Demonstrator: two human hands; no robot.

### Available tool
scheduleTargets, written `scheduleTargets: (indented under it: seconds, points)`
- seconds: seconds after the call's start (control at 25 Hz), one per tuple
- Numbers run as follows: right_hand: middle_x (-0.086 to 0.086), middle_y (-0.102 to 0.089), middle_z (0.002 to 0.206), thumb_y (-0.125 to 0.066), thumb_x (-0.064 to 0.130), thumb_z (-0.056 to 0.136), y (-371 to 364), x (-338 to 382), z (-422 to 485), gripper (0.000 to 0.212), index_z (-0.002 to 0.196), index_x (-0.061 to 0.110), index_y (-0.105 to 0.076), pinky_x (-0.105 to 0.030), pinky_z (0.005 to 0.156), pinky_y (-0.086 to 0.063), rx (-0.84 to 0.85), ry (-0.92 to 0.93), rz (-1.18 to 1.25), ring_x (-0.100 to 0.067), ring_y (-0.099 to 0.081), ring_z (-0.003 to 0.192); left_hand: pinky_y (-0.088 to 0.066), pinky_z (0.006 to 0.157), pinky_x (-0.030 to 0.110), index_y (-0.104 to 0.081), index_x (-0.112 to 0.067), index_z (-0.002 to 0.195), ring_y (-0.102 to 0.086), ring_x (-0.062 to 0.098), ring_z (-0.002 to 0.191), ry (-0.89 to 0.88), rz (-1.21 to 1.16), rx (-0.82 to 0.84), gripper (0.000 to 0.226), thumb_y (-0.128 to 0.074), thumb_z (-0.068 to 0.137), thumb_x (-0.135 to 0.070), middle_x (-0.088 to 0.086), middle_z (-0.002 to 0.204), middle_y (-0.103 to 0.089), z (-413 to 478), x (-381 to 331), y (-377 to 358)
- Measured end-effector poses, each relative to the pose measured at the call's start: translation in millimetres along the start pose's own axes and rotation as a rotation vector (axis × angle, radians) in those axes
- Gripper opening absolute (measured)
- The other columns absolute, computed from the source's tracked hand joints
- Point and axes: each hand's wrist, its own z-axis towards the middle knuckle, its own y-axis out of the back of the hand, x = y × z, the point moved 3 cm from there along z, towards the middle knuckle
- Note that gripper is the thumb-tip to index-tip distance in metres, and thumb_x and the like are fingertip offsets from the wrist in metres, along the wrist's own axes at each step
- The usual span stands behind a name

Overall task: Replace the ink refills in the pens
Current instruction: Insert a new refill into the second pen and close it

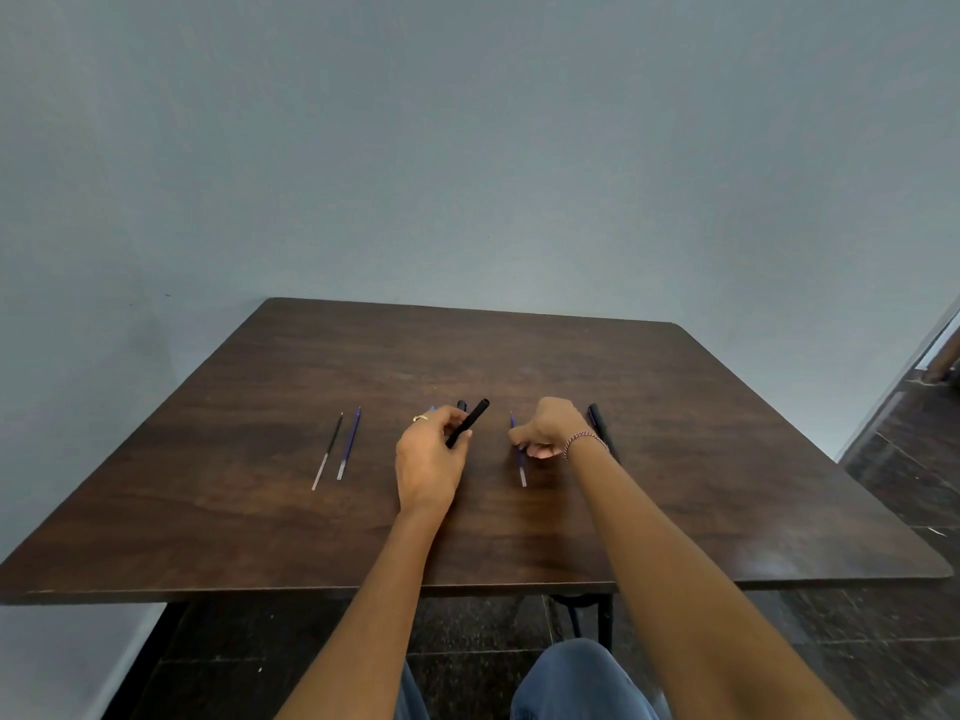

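My left hand (428,459) grips a black pen barrel (470,420), tilted with its open end pointing up and to the right. Behind the fingers peek another black pen end (461,405) and a blue tip. My right hand (550,428) pinches a blue ink refill (521,470) that lies on the table, with its clear end toward me. A dark pen (601,426) rests just right of that hand, partly hidden by the wrist. Two loose refills lie at the left: a black one (328,452) and a blue one (349,443).
The dark wooden table (675,459) stands against a grey-blue wall. Its near edge is close to my knees in blue trousers. Dark tiled floor shows to the right and below.
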Motion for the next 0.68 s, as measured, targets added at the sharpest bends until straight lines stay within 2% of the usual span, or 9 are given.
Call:
scheduleTargets:
  seconds: [0.08, 0.12, 0.24, 0.36, 0.48, 0.68]
  points:
    - [0.0, -0.057, 0.04, -0.064, 0.01, 0.082, -5, -6, -2, 0.022, 0.062, 0.004, -0.06, -0.016, 0.039, -0.045, 0.017, 0.01, 0.192, -0.006, -0.049, 0.031, -0.046, 0.078, 0.02, -0.069, -0.023, 0.097, -0.061, 0.006, 0.086, -0.03, 0.049, -0.016, 0.022, -0.075, 0.078, -0.016, -0.008, 0.093, -0.067, 0, -2, 0]
    - [0.001, -0.056, 0.038, -0.062, 0.011, 0.085, -9, -10, -3, 0.022, 0.064, 0.003, -0.059, -0.014, 0.035, -0.041, 0.022, 0.021, 0.332, -0.005, -0.047, 0.029, -0.047, 0.081, 0.024, -0.069, -0.023, 0.096, -0.061, 0.007, 0.085, -0.04, 0.068, -0.025, 0.021, -0.075, 0.077, -0.016, -0.008, 0.091, -0.067, 0, -2, 1]
    - [-0.002, -0.06, 0.05, -0.056, 0.013, 0.093, -20, -24, -4, 0.017, 0.078, 0.005, -0.06, -0.015, 0.041, -0.043, -0.007, 0.066, 0.709, -0.006, -0.05, 0.039, -0.032, 0.083, 0.025, -0.068, -0.025, 0.093, -0.059, 0.007, 0.084, -0.048, 0.134, -0.031, 0.021, -0.076, 0.075, -0.017, -0.011, 0.087, -0.065, 1, -1, 0]
    - [-0.003, -0.063, 0.057, -0.054, 0.012, 0.095, -25, -36, -6, 0.014, 0.083, 0.006, -0.059, -0.017, 0.047, -0.046, -0.12, 0.19, 0.926, -0.008, -0.055, 0.047, -0.024, 0.081, 0.024, -0.067, -0.027, 0.091, -0.058, 0.007, 0.084, -0.043, 0.171, -0.03, 0.021, -0.076, 0.074, -0.017, -0.013, 0.084, -0.062, 2, 1, -2]
    - [-0.002, -0.065, 0.055, -0.052, 0.009, 0.095, -26, -45, -10, 0.017, 0.079, 0.009, -0.055, -0.018, 0.047, -0.046, -0.249, 0.342, 1.071, -0.009, -0.057, 0.048, -0.023, 0.081, 0.024, -0.066, -0.028, 0.09, -0.057, 0.007, 0.085, -0.051, 0.198, -0.014, 0.022, -0.076, 0.074, -0.017, -0.013, 0.084, -0.061, 3, 2, -3]
    - [-0.004, -0.068, 0.059, -0.051, 0.008, 0.096, -24, -47, -16, 0.02, 0.076, 0.013, -0.051, -0.017, 0.048, -0.047, -0.339, 0.473, 1.16, -0.009, -0.059, 0.048, -0.025, 0.083, 0.026, -0.066, -0.029, 0.09, -0.057, 0.008, 0.086, -0.084, 0.252, 0.008, 0.021, -0.075, 0.075, -0.018, -0.013, 0.084, -0.061, 2, 1, -3]
